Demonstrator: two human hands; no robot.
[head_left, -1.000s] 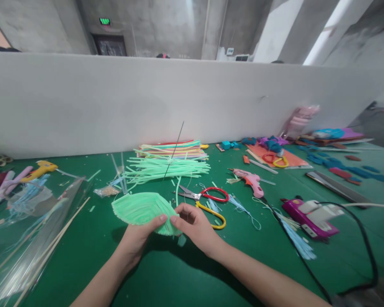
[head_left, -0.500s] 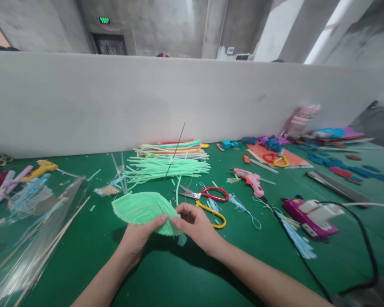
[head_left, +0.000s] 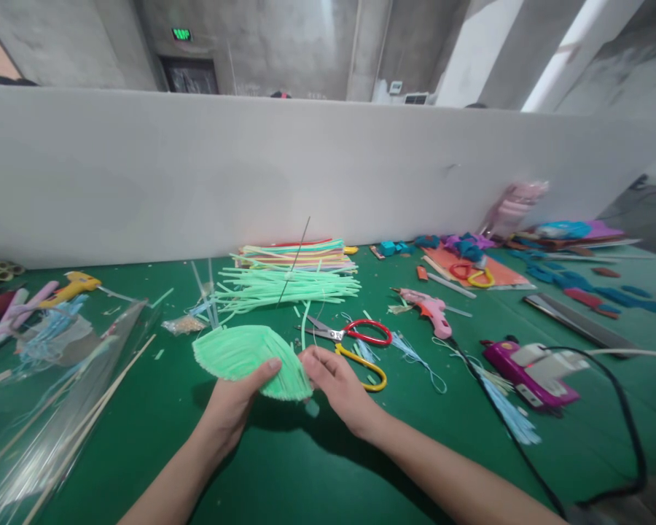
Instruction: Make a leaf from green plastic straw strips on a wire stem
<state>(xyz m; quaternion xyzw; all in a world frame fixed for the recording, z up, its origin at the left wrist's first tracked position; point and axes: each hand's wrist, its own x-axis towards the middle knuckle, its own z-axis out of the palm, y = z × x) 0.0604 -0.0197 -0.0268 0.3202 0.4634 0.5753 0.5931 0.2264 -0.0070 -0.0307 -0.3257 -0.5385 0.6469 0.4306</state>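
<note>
A light green leaf shape (head_left: 240,350), built from fuzzy pipe cleaners laid side by side, is held up over the table. My left hand (head_left: 243,394) grips it from below, thumb flat across its front. At the leaf's right edge, my right hand (head_left: 333,383) has its fingertips pinched together; a thin strand shows beside them, but what they hold is unclear. A thin dark rod (head_left: 295,259) slants up behind the leaf, its lower end hard to make out. A loose green pipe cleaner (head_left: 305,327) runs down toward my right fingertips.
Behind the leaf lie green pipe cleaners (head_left: 284,286) and a multicoloured bundle (head_left: 289,253). Scissors (head_left: 369,332) with red and yellow handles lie by my right hand. Farther right are a pink glue gun (head_left: 426,306) and a purple power strip (head_left: 525,375) with cables. A yellow glue gun (head_left: 73,288) lies left.
My right thumb has come off the leaf's front, and the right fingers now pinch at its edge. The leaf has turned slightly, and the dark rod's top has moved a little left.
</note>
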